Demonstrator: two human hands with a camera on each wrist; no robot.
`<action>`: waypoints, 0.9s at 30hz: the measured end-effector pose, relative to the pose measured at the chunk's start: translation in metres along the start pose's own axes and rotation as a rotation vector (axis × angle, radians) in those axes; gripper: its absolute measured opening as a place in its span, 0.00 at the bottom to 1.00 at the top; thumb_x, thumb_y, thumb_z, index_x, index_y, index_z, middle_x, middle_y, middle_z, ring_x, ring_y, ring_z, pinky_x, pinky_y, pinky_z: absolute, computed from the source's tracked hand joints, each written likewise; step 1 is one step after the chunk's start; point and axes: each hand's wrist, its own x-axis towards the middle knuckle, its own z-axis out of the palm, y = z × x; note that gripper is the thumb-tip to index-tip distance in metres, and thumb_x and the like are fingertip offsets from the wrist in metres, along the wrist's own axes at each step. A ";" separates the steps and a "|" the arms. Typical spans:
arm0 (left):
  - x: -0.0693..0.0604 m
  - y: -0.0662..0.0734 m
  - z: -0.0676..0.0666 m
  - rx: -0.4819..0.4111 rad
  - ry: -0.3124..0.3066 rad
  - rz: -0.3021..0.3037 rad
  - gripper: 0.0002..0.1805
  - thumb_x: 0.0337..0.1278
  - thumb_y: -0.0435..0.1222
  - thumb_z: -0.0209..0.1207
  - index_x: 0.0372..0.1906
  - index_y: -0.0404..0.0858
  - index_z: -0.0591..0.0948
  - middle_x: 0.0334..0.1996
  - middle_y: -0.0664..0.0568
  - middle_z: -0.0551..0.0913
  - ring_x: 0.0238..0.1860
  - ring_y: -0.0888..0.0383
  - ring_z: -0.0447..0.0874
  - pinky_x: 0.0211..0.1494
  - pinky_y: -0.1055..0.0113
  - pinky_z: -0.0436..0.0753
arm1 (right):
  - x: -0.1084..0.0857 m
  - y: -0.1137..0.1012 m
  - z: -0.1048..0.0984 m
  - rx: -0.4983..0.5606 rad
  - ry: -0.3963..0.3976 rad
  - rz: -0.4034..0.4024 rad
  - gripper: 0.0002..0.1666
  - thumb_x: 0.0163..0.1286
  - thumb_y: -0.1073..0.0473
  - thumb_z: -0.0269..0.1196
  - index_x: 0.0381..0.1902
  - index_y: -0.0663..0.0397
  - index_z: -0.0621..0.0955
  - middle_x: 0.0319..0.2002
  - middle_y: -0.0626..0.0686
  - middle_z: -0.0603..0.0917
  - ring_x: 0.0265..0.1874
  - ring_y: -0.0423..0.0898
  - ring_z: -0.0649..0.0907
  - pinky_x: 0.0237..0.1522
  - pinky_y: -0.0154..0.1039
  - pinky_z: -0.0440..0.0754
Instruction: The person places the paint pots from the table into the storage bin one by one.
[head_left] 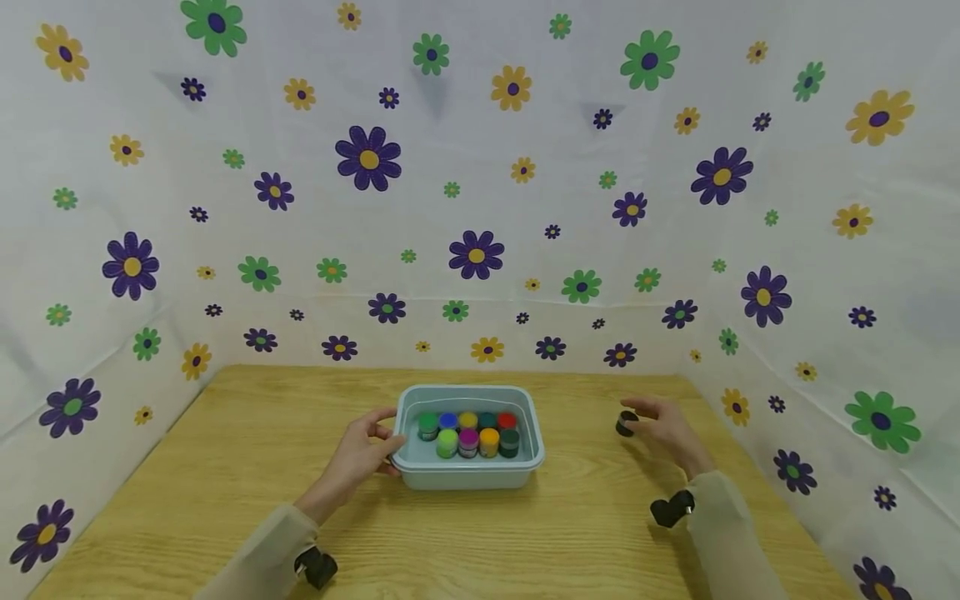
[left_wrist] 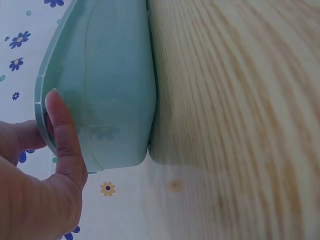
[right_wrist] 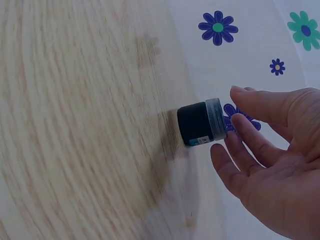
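A pale blue-green plastic tub (head_left: 468,477) stands on the table, with several small paint jars in green, blue, yellow, purple, orange and red (head_left: 507,422) inside. My left hand (head_left: 362,450) pinches the tub's left rim; in the left wrist view the thumb (left_wrist: 64,132) lies along the outer wall, and other fingers are behind the rim. To the right, a black paint jar (right_wrist: 196,123) with a clear lid stands upright on the table. My right hand (right_wrist: 272,150) is around its lid, fingers spread and slightly bent, with a gap between thumb and lid.
The wooden table (head_left: 570,533) carries the tub near its middle. White sheets with printed flowers (head_left: 480,208) rise behind it and at both sides. Each wrist wears a small black device (head_left: 672,508).
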 end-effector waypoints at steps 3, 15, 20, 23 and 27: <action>0.000 0.002 0.000 0.002 -0.004 0.012 0.30 0.63 0.29 0.60 0.69 0.36 0.68 0.40 0.42 0.74 0.26 0.56 0.81 0.28 0.60 0.88 | 0.000 0.004 -0.001 0.001 -0.019 0.003 0.27 0.72 0.67 0.58 0.66 0.72 0.69 0.67 0.73 0.66 0.65 0.70 0.68 0.59 0.53 0.80; 0.002 0.001 0.003 -0.011 -0.002 0.041 0.29 0.61 0.27 0.60 0.68 0.35 0.70 0.38 0.42 0.74 0.24 0.56 0.80 0.27 0.59 0.88 | 0.004 0.016 0.003 0.036 -0.042 0.056 0.28 0.68 0.72 0.59 0.65 0.72 0.70 0.63 0.73 0.71 0.58 0.62 0.76 0.49 0.33 0.81; 0.003 -0.001 0.003 -0.012 0.006 0.045 0.29 0.61 0.26 0.60 0.68 0.34 0.70 0.37 0.42 0.74 0.23 0.56 0.81 0.27 0.58 0.87 | 0.003 0.015 0.007 -0.003 -0.029 0.029 0.27 0.66 0.72 0.61 0.63 0.72 0.72 0.62 0.73 0.72 0.58 0.64 0.76 0.53 0.39 0.81; 0.001 -0.001 0.002 -0.006 0.008 0.033 0.29 0.61 0.26 0.60 0.68 0.34 0.70 0.37 0.42 0.74 0.24 0.56 0.81 0.27 0.58 0.87 | 0.003 0.013 0.009 -0.020 -0.031 0.017 0.27 0.66 0.70 0.63 0.63 0.72 0.72 0.61 0.72 0.73 0.58 0.65 0.76 0.55 0.43 0.82; -0.001 0.000 0.001 -0.005 0.009 0.025 0.30 0.61 0.27 0.60 0.68 0.35 0.69 0.38 0.42 0.74 0.24 0.56 0.81 0.27 0.58 0.87 | 0.006 0.010 0.012 -0.052 -0.034 0.025 0.28 0.66 0.66 0.65 0.63 0.70 0.73 0.62 0.71 0.74 0.61 0.66 0.75 0.59 0.52 0.79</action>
